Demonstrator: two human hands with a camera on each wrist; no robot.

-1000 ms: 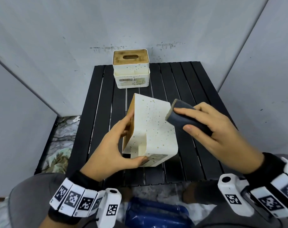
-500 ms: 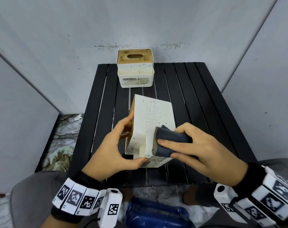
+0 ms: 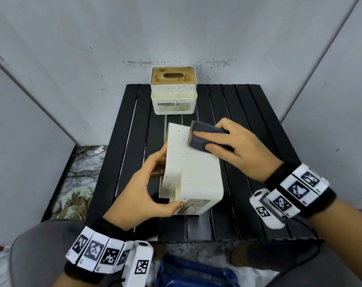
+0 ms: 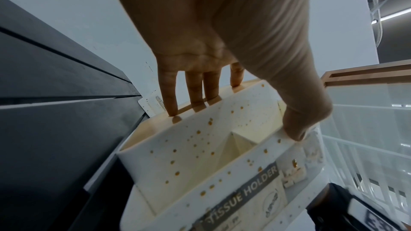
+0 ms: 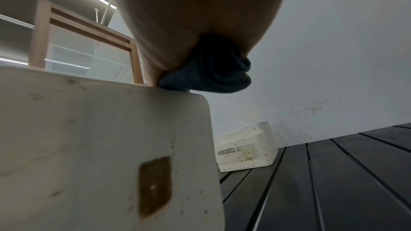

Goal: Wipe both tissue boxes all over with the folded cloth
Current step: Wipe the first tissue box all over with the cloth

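Note:
A cream speckled tissue box (image 3: 196,175) lies tipped on its side on the black slatted table (image 3: 258,125). My left hand (image 3: 143,189) grips its near left end, fingers on the wooden lid side and thumb on the labelled front (image 4: 255,187). My right hand (image 3: 238,148) holds the folded dark grey cloth (image 3: 205,136) and presses it on the far upper part of the box's top face; the cloth (image 5: 211,75) sits at the box's upper edge (image 5: 111,129). A second tissue box (image 3: 173,91) with a wooden lid stands upright at the table's far edge.
Grey walls close in the table on the back and both sides. A blue object (image 3: 192,272) lies below the table's near edge by my knees. Crumpled material (image 3: 76,195) covers the floor to the left. Bare slats lie right of the held box.
My right hand has slid the cloth from the near end of the box's top face up to its far end. The left hand keeps the same grip.

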